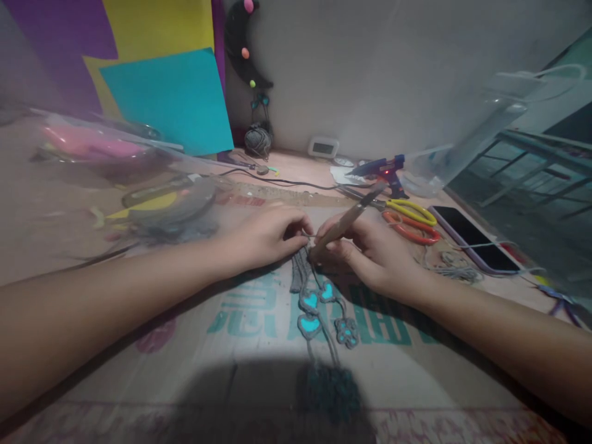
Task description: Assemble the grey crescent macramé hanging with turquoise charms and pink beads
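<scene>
**Both hands meet at the top of a grey yarn ornament**

We see the left hand [271, 237] and the right hand [372, 253] close together over a printed cardboard sheet [185, 345] that covers the desk [296, 165]. The left fingers [300, 229] are pinched shut on the upper end of a grey yarn ornament [309, 302]. The ornament lies flat on the cardboard and trails toward us, with turquoise hearts, a small paw shape and a dark tassel [330, 385] at its near end.

The right fingers [342, 250] are closed around a wooden-handled tool [345, 225]. It is held slanted, its lower tip touching the spot where the left fingers pinch the yarn. We cannot make out the shape of the tip.

Just beyond the right hand lie yellow scissors [411, 211] and orange scissors [407, 229], with a dark phone [476, 237] beside them. Farther back stands a blue glue gun [382, 168]. A ball of grey yarn [258, 140] sits at the wall, next to a turquoise paper sheet [171, 98].
</scene>
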The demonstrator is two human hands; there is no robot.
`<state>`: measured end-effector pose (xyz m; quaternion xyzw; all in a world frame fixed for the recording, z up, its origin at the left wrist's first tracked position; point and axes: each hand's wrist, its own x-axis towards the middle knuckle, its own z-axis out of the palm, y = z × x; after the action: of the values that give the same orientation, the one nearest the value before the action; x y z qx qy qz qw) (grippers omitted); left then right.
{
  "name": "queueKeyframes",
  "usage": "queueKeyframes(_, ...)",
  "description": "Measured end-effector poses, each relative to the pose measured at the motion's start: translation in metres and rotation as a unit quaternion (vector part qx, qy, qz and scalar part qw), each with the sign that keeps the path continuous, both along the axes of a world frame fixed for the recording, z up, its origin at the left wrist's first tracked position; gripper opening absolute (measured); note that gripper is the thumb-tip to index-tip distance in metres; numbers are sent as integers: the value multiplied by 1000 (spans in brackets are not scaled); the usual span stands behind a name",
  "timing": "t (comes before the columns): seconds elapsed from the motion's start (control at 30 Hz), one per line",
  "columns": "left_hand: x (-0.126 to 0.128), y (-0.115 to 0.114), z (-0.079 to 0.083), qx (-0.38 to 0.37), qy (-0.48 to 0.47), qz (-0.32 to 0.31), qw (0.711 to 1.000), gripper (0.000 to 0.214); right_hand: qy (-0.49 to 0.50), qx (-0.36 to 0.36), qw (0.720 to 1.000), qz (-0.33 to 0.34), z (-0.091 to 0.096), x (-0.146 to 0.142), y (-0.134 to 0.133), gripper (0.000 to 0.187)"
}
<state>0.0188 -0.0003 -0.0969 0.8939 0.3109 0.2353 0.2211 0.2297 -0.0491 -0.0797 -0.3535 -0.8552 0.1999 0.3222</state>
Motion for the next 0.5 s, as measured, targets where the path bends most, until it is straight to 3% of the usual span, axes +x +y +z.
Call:
queueKeyframes(0.3, -1, 0, -2, 4, -11, -11, 1000, 9, -4, 39, 999, -19, -1, -1, 5, 11)
queueKeyframes(0.5, -1, 0, -2, 3, -11, -15, 1000, 9, -6, 26, 1000, -16, -2, -3, 6, 11)
